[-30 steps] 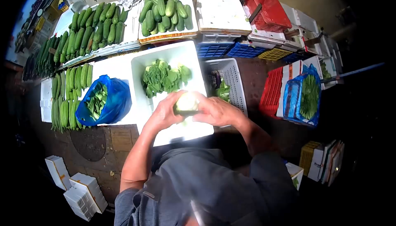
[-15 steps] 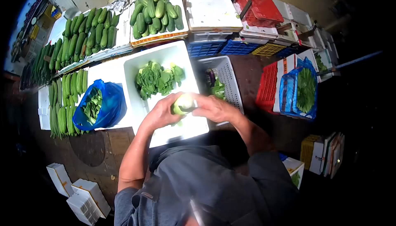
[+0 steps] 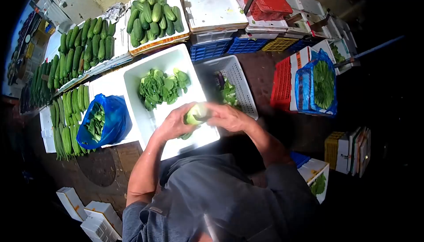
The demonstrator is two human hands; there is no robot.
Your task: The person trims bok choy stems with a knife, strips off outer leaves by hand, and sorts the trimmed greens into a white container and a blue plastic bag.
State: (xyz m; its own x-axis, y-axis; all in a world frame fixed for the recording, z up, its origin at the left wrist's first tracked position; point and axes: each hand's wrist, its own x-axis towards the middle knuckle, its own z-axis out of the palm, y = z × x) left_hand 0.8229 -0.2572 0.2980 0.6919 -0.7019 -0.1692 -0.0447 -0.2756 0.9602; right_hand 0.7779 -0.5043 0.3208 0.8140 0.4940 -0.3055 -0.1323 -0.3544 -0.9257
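My left hand (image 3: 173, 123) is wrapped round a head of bok choy (image 3: 193, 117), its pale base turned up and to the right. My right hand (image 3: 227, 117) closes on the right side of the base; whether its fingers also hold a small tool, I cannot tell. Both hands are above the near part of a white foam tub (image 3: 173, 57). Inside the tub, beyond my hands, lies a pile of leafy greens (image 3: 159, 87) with its stems facing away from me. Green leaves hang below my left fingers.
A grey perforated crate (image 3: 246, 87) with leaves in it stands right of the tub. To the left sits a blue plastic bag (image 3: 115, 118) of greens. Cucumbers (image 3: 152, 17) and luffas (image 3: 75, 98) lie on displays. A red crate (image 3: 280, 81) stands farther right.
The view has shifted slightly, so the displays appear farther left. Both hands stay together at the bok choy; a dark strip seen by its base earlier no longer shows clearly.
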